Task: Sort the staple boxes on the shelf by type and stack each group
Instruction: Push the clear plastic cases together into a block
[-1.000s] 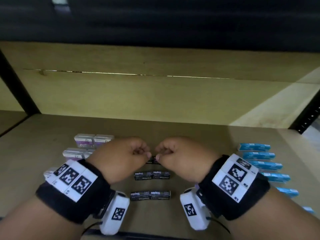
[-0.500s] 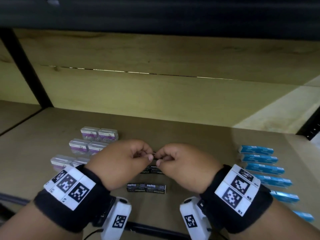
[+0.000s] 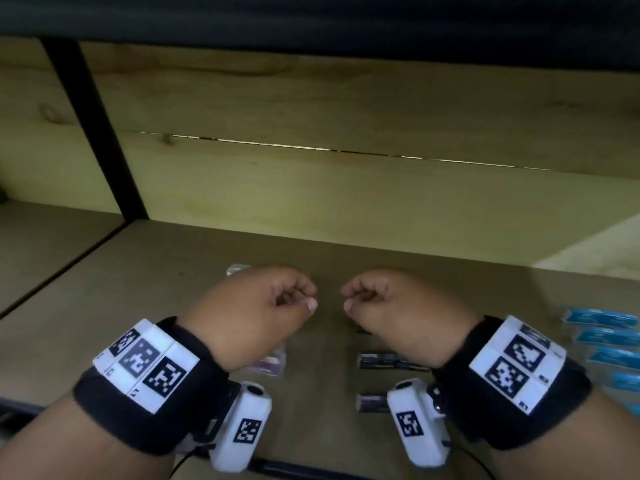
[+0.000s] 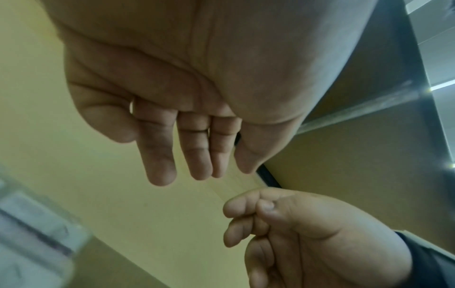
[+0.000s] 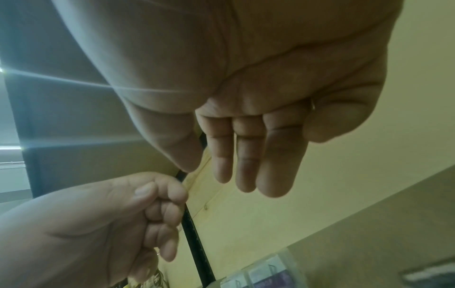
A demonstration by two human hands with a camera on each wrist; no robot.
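My left hand (image 3: 304, 299) and right hand (image 3: 349, 300) hover side by side above the shelf board (image 3: 173, 292), a small gap between them. Both have loosely curled fingers and hold nothing. In the left wrist view my left hand's fingers (image 4: 197, 155) hang relaxed and empty. The right wrist view shows the same for the right hand's fingers (image 5: 246, 165). Black staple boxes (image 3: 391, 362) lie in a column below the right wrist, one (image 3: 372, 403) nearer the front. A purple-and-white box (image 3: 273, 362) peeks out under my left hand. Blue boxes (image 3: 602, 317) line the right edge.
A wooden back panel (image 3: 346, 188) closes the shelf behind, and a black upright post (image 3: 93, 133) stands at the left. Another purple-and-white box (image 3: 237, 270) shows just beyond my left hand. The shelf's front edge (image 3: 294, 469) runs under my wrists.
Both hands were pinching a black box together between them; now they have let go, drawn apart and lifted. The view has shifted, so the boxes sit lower and further right.
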